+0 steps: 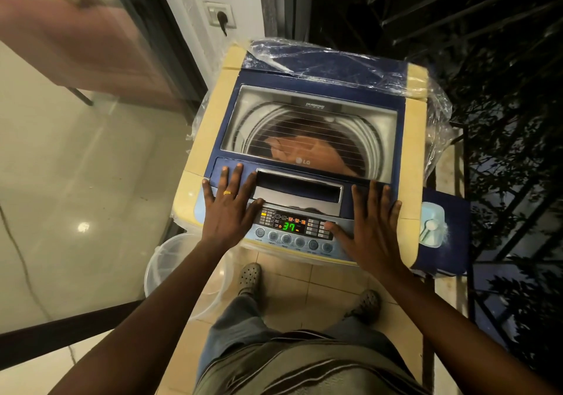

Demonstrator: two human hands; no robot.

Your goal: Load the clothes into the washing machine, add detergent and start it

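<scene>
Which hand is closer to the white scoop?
Right. The right hand lies flat on the washer's right front, just beside the scoop. The left hand rests flat on the washer's left side, across the control panel from it.

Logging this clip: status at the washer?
Left hand, right hand open, flat on lid front and panel. Clothes inside; display reads 37. Nothing blocking.
</scene>
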